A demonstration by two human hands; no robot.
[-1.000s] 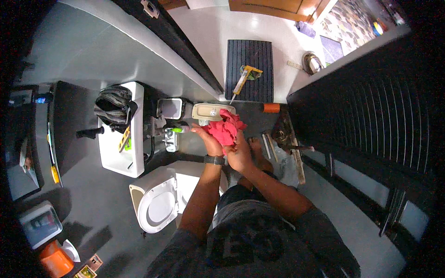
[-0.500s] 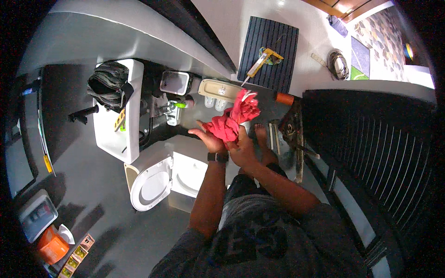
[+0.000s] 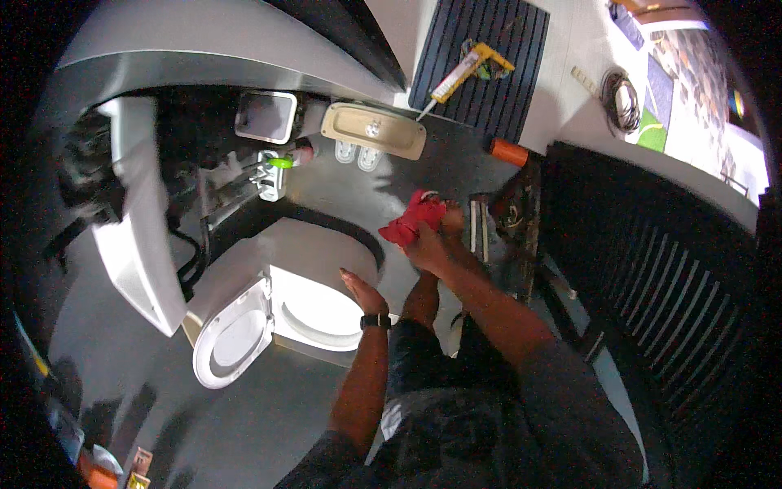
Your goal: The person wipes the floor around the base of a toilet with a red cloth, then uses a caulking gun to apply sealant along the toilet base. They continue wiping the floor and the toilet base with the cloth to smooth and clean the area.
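A crumpled red cloth (image 3: pixel 405 226) is gripped by my right hand (image 3: pixel 428 244), in front of me above the floor and my legs. My left hand (image 3: pixel 365 295) is apart from the cloth, lower and to the left, fingers stretched out and holding nothing, beside a white toilet (image 3: pixel 314 244). The toilet's white seat (image 3: pixel 212 346) stands out to the left. Beyond the cloth lies a long beige tray (image 3: pixel 399 134) with white pieces beneath its edge.
Left: white basin (image 3: pixel 138 261), black bag (image 3: pixel 85 171), small grey bin (image 3: pixel 265 114). Ahead: caulking gun (image 3: pixel 456 77) on a striped mat (image 3: pixel 513 106), orange cylinder (image 3: pixel 509 151), coiled hose (image 3: pixel 623 102). Right: dark slatted door (image 3: pixel 652 293), wood strips (image 3: pixel 485 228).
My left hand has let go of the cloth and dropped away from it. The cloth, now bunched smaller, has moved right in my right hand. The head view has shifted and turned.
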